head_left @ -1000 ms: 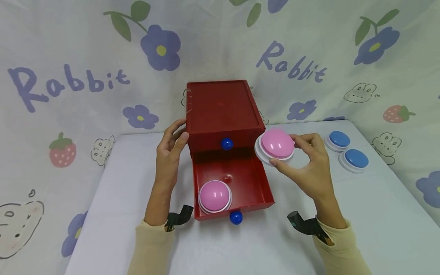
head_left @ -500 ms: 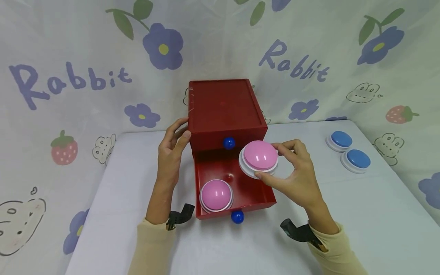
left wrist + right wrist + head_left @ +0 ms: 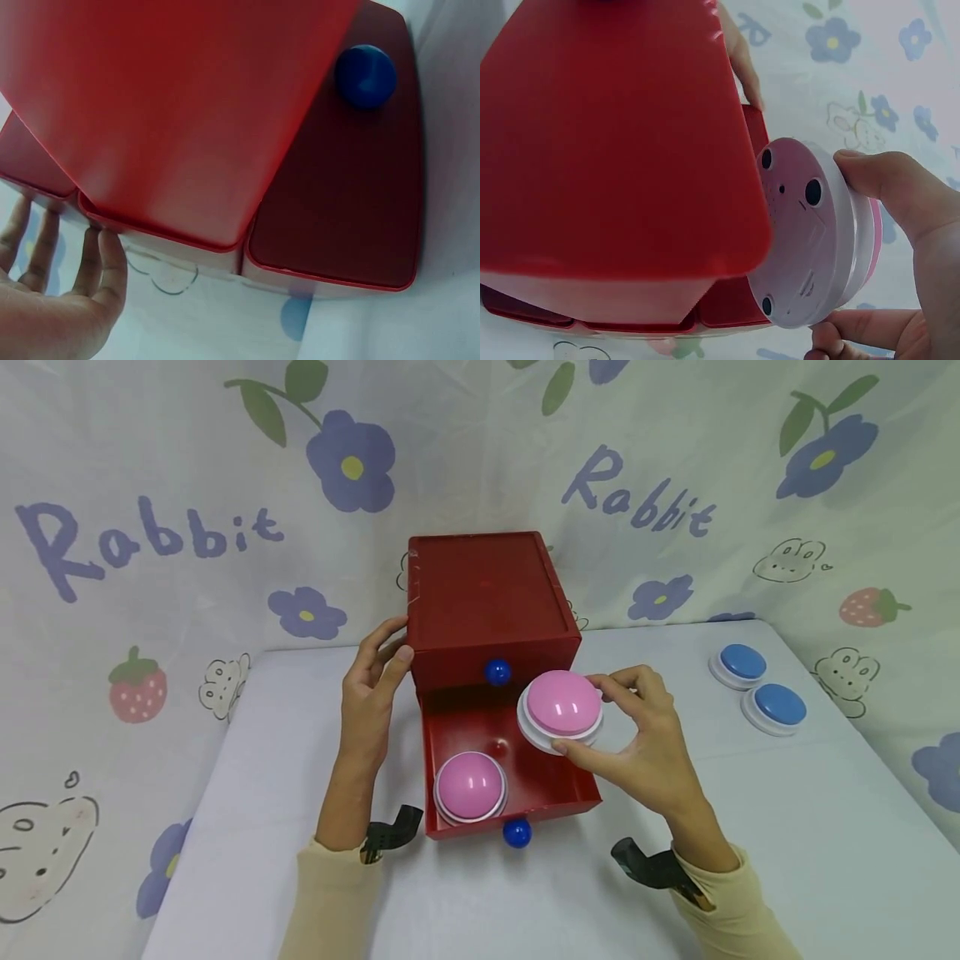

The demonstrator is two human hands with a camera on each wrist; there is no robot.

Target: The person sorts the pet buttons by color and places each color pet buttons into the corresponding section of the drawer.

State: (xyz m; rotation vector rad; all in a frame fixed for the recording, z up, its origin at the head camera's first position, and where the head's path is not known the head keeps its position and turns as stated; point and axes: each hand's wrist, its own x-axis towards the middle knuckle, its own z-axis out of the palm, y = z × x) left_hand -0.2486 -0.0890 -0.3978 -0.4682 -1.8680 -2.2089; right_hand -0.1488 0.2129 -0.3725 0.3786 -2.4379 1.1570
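Observation:
A red drawer cabinet [image 3: 487, 589] has one drawer [image 3: 551, 785] pulled out below its top drawer. My left hand [image 3: 367, 702] touches the cabinet's left side; in the left wrist view its fingers [image 3: 90, 262] reach the side wall fairly straight. Between thumb and fingers my right hand [image 3: 645, 739] pinches a pink push button [image 3: 564, 703] with a white base, over the drawer's right rear part. The right wrist view shows that button's underside [image 3: 799, 247] with dark round feet. Another pink push button [image 3: 470, 787] sits dome up in the drawer's front left corner.
Two blue push buttons [image 3: 742, 662] with white bases lie on the white table [image 3: 810, 827] at the right. Blue ball knobs [image 3: 517, 833] stick out from the drawer fronts. A printed cloth [image 3: 480, 452] hangs behind the cabinet.
My right hand has carried the pink push button left and towards me, from beside the cabinet to over the drawer, slowing lately. The left hand stays against the cabinet.

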